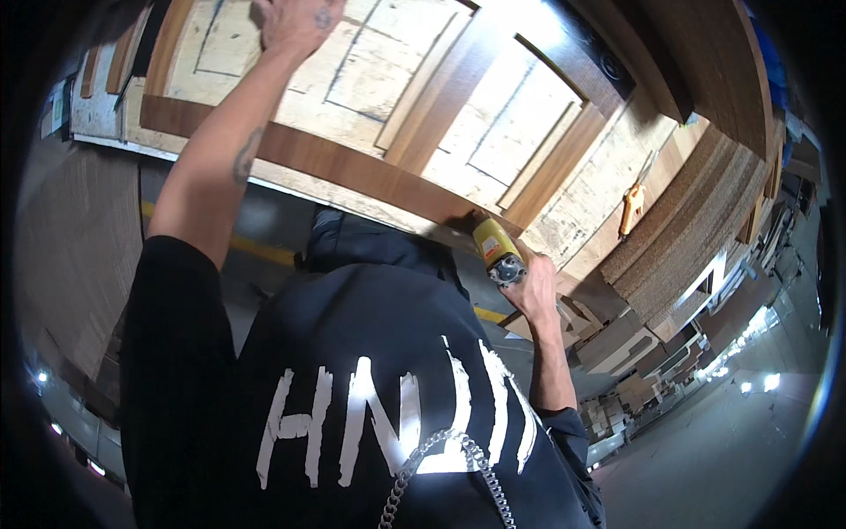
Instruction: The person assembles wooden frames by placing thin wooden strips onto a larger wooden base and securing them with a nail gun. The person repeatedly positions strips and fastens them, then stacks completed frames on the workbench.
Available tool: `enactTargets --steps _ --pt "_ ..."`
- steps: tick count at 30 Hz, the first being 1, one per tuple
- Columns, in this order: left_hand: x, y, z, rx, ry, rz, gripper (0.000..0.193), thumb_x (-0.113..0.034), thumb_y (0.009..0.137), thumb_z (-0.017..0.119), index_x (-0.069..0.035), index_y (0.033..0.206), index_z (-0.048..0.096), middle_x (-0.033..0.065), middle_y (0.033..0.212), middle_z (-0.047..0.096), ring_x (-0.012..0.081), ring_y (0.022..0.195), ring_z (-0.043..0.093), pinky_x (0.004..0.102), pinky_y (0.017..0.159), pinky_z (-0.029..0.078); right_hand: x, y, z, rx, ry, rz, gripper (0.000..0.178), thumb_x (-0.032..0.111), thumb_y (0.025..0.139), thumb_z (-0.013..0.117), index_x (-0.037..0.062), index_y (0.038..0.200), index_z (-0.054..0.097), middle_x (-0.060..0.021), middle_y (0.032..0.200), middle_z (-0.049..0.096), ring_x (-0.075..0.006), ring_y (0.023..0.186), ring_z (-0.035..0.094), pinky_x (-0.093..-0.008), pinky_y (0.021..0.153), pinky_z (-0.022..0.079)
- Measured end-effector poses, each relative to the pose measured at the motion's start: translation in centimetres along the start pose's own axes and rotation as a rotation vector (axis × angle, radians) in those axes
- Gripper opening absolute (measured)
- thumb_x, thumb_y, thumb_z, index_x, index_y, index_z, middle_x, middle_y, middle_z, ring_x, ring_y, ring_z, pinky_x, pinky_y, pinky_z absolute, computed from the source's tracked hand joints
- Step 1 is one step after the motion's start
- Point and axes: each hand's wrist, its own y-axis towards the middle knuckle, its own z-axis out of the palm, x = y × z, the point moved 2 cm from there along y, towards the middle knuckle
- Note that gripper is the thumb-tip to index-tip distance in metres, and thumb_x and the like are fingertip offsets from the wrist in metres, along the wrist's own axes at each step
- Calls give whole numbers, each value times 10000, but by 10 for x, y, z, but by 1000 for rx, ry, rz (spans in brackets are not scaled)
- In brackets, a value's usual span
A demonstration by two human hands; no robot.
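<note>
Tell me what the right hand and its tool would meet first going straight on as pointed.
Probably the brown wooden rail, just ahead of the yellow tool in the right hand; depth is unclear, so they may be touching.

A loose black T-shirt with short sleeves covers the torso, big white brush-stroke lettering across its front. Over it hangs a chunky silver chain of thick links. Dark tattoos mark the left forearm and left hand. The trousers seem black, though shadow blurs them.
</note>
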Motion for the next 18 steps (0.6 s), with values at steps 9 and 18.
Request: enactTargets --steps 9,18 --pt "14 1 26 -13 -59 -8 787 -451 927 605 10 1512 352 209 1516 408 359 1416 346 545 1174 234 86 50 32 -11 30 -75 569 130 687 782 13 1232 666 -274 947 717 -429 860 705 -458 794 559" --pt "16 4 20 59 -59 -33 826 -482 929 592 37 1520 337 208 1534 390 343 1445 316 544 1181 219 82 55 44 -13 25 -58 615 101 647 826 -5 1226 651 -267 856 712 -427 821 699 -457 808 551"
